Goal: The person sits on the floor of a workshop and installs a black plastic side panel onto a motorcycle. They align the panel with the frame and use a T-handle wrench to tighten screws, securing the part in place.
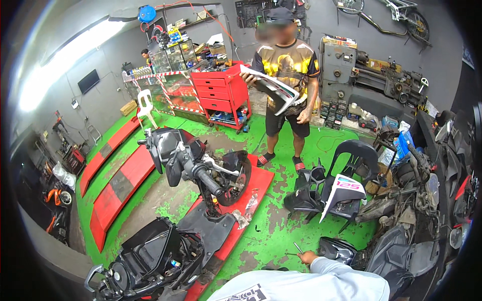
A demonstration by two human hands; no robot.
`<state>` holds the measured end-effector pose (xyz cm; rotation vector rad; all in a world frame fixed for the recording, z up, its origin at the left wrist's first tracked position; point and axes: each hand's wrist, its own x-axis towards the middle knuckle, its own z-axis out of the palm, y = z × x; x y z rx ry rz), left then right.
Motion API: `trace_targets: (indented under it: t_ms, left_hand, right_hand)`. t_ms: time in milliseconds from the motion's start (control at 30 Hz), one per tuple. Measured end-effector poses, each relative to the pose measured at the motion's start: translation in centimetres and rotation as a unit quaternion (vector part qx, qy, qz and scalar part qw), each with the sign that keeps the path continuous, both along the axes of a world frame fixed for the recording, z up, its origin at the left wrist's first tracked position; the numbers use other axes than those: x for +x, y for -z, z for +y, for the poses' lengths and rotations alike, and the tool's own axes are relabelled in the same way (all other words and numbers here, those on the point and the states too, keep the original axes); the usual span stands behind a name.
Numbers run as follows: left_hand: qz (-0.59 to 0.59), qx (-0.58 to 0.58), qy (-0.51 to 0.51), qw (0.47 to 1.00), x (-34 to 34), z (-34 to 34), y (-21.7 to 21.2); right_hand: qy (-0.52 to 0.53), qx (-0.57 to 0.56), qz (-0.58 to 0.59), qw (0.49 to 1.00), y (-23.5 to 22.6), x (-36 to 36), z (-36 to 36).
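Observation:
My right hand (307,257) is at the lower middle of the head view, at the end of a light grey sleeve (336,276). Its fingers are closed on a slim metal hand tool (298,247); two thin bars stick out, and its exact kind is unclear. Just right of this hand lies a dark motorcycle part (337,250) on the green floor. To the left stands a partly stripped scooter (196,173), its body covers off and its underseat box (150,243) exposed. My left hand is out of view.
Facing me, a person (286,65) holds a white and black body panel (273,88). A black plastic chair (354,160) carries a white panel (344,193). Red ramps (123,185) lie left; a red tool cabinet (218,90) and a lathe (381,75) stand behind. Parts crowd the right.

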<state>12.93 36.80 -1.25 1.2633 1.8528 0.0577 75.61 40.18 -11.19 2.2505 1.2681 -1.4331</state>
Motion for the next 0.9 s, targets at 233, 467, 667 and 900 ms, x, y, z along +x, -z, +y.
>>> trace_targets:
  t_ms: [233, 467, 667, 900]
  left_hand:
    - [0.013, 0.0, 0.002, 1.0, 2.1, 1.6, -1.2]
    - [0.035, 0.01, 0.018, 0.999, 2.8, 1.8, -2.0]
    - [0.075, 0.034, 0.059, 0.995, 1.7, -0.6, -1.9]
    - [0.122, 0.114, 0.181, 0.969, -0.9, -7.2, 1.5]
  right_hand:
    - [0.015, -0.039, 0.009, 0.999, -0.1, 1.4, -2.4]
    - [0.047, -0.022, 0.016, 0.999, 0.7, 3.7, -4.9]
    - [0.054, -0.001, -0.002, 0.999, 1.3, 4.3, -4.2]
    - [-0.03, 0.072, -0.062, 0.995, 3.3, 3.3, -3.5]
